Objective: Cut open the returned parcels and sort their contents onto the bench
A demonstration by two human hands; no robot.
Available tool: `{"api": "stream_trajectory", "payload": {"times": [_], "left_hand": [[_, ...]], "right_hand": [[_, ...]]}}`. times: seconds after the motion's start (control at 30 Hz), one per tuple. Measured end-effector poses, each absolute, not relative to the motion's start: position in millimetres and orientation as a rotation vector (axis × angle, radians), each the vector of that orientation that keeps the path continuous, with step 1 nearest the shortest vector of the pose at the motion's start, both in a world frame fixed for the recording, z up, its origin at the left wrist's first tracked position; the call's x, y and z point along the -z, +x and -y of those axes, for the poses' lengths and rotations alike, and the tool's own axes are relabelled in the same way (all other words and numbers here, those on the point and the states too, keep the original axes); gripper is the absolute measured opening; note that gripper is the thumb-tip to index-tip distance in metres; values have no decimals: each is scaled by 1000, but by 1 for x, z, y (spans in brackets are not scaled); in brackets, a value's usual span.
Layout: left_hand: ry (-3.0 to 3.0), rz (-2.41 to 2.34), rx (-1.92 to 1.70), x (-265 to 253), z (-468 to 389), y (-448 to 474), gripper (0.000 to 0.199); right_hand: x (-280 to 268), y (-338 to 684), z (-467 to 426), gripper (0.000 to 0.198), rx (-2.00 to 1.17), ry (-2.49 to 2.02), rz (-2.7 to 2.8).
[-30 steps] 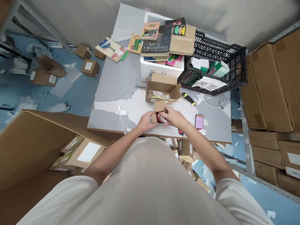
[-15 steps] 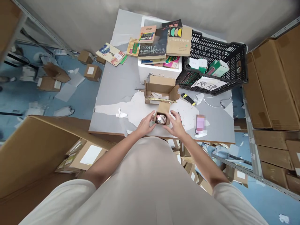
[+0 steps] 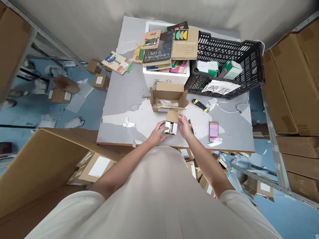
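A small cardboard box stands at the table's front edge, close to my body. Its brown top flap is up, and white inner flaps lie across its opening with a narrow gap between them. My left hand grips the box from the left, thumb near the front edge. On the right side, the curled fingers of my right hand hold the box near the flap; some fingertips are hidden behind it. Just beyond, a larger opened carton contains white paper. A red and black object is partly hidden beside my right hand.
Behind the carton stand a white foam box piled with books and a black plastic crate holding small boxes. A yellow-black utility knife and a blurred pink phone-like object lie right. A large open carton stands left.
The white inner flaps now cover most of the shiny round object that showed inside the small box. My right hand has moved up along the box's right side.
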State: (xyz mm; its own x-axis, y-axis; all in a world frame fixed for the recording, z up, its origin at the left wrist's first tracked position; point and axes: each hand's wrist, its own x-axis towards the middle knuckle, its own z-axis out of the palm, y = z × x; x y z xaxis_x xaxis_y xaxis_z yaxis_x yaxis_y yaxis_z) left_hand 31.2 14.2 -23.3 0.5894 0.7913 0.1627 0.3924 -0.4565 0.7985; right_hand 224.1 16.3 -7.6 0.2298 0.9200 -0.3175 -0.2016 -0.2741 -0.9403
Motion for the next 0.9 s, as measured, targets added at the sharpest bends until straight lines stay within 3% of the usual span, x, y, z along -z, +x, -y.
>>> {"api": "stream_trajectory", "payload": {"times": [0.1,0.23,0.43,0.8,0.9], "left_hand": [[2052,-968,-705,23,-12,32,30],[1961,-982,-746,29,-12,32,37],[1843,-997,-725,34,-22,33,90],[1879,-979,-570,23,-37,31,87],[1863,-991,-537,23,-36,29,88]], "right_hand": [[-4,224,-29,70,-1453,-1268,754],[-15,229,-19,46,-1295,-1273,1229],[-9,244,6,35,-1000,-1271,1904],[3,236,9,26,-797,-1405,2128],[6,242,16,35,-789,-1411,2209]]}}
